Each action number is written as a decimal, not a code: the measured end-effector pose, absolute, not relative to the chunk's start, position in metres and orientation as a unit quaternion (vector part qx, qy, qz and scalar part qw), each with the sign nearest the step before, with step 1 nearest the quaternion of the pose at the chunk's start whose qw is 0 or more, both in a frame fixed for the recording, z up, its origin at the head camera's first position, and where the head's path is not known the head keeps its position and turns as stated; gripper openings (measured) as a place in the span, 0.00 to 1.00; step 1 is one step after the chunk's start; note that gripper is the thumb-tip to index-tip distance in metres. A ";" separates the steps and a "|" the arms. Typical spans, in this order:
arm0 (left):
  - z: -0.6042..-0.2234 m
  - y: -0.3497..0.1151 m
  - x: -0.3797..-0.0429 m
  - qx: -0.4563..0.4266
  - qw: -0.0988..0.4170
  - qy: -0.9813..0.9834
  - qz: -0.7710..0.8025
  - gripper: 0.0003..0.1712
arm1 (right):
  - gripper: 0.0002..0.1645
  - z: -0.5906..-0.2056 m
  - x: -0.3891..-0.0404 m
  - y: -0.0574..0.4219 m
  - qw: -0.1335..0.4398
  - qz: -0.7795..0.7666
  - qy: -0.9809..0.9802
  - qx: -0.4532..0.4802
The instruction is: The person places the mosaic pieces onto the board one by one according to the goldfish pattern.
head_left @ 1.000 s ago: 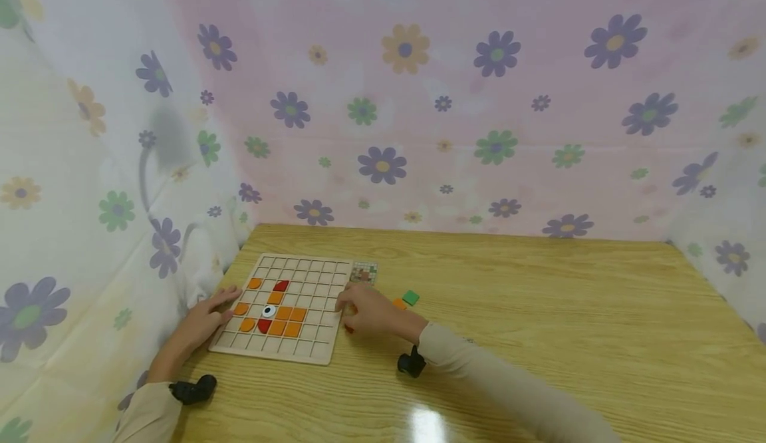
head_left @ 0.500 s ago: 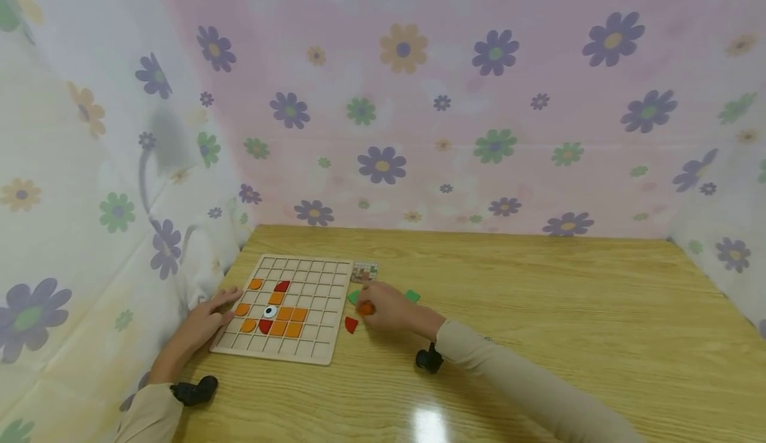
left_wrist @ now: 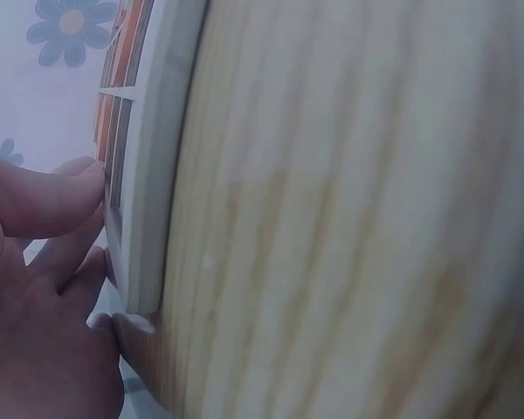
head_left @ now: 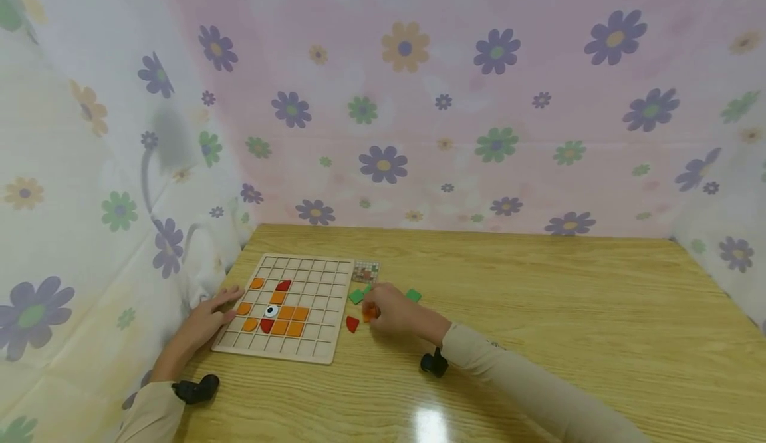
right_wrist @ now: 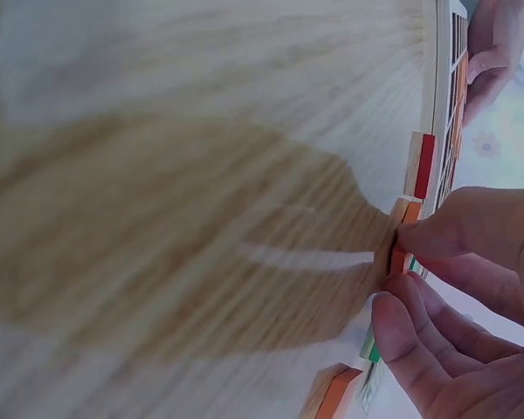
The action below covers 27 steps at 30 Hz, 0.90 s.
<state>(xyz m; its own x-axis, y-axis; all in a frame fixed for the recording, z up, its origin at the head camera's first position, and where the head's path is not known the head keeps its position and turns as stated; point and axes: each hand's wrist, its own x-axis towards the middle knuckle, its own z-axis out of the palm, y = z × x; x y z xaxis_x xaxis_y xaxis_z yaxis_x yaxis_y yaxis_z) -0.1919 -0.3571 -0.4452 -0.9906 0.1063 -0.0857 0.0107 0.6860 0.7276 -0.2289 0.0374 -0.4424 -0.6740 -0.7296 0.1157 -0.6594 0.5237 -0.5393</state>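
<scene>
A pale wooden grid board (head_left: 317, 350) lies at the left of the table, bearing several orange tiles (head_left: 295, 328), two red ones (head_left: 284, 285) and a round eye tile (head_left: 271, 310). My left hand (head_left: 206, 316) rests at the board's left edge, thumb touching the rim in the left wrist view. Right of the board, my right hand (head_left: 397, 310) pinches an orange tile (right_wrist: 400, 261) between thumb and fingers, low over the table. Another orange tile (right_wrist: 408, 212) shows against the thumb. A red quarter-round tile (head_left: 352, 324) lies between board and right hand.
Green tiles (head_left: 356, 296) lie just beyond the right hand, with one more green tile (head_left: 413, 295) behind the wrist. A small patterned card (head_left: 366, 271) sits against the board's far right corner. Flowered cloth (head_left: 443, 124) closes off the back and sides.
My right hand has drawn away from the board's right edge to the loose tiles, uncovering the red quarter-round and green tiles. The left hand stays at the board's edge.
</scene>
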 end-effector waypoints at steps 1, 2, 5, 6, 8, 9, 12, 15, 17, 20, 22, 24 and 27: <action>-0.445 -0.357 -0.192 0.031 0.061 0.917 0.394 0.31 | 0.08 -0.443 -0.229 0.037 0.061 -0.283 0.869 -0.400; -0.445 -0.357 -0.191 0.030 0.061 0.917 0.393 0.31 | 0.08 -0.443 -0.228 0.036 0.061 -0.287 0.868 -0.400; -0.446 -0.356 -0.191 0.027 0.061 0.918 0.391 0.31 | 0.09 -0.444 -0.228 0.035 0.059 -0.299 0.863 -0.403; -0.446 -0.356 -0.191 0.026 0.061 0.918 0.391 0.31 | 0.10 -0.444 -0.228 0.034 0.057 -0.304 0.860 -0.405; -0.446 -0.356 -0.191 0.027 0.060 0.918 0.391 0.31 | 0.12 -0.444 -0.229 0.032 0.058 -0.319 0.855 -0.405; -0.446 -0.356 -0.191 0.027 0.060 0.917 0.393 0.30 | 0.12 -0.443 -0.229 0.031 0.059 -0.327 0.853 -0.403; -0.445 -0.355 -0.191 0.025 0.062 0.915 0.397 0.31 | 0.13 -0.439 -0.230 0.026 0.063 -0.346 0.847 -0.398; -0.444 -0.355 -0.191 0.023 0.062 0.914 0.399 0.31 | 0.12 -0.436 -0.232 0.019 0.070 -0.354 0.846 -0.393; -0.444 -0.355 -0.191 0.025 0.059 0.915 0.398 0.31 | 0.11 -0.434 -0.233 0.013 0.071 -0.353 0.846 -0.394; -0.444 -0.354 -0.190 0.024 0.057 0.916 0.397 0.31 | 0.09 -0.432 -0.235 0.004 0.074 -0.356 0.846 -0.391; -0.444 -0.353 -0.190 0.020 0.057 0.915 0.399 0.30 | 0.08 -0.432 -0.237 -0.002 0.070 -0.354 0.847 -0.389; -0.444 -0.354 -0.190 0.017 0.058 0.914 0.402 0.30 | 0.07 -0.432 -0.238 -0.008 0.068 -0.358 0.847 -0.388; -0.446 -0.355 -0.191 0.016 0.058 0.912 0.405 0.30 | 0.07 -0.432 -0.240 -0.018 0.064 -0.359 0.848 -0.384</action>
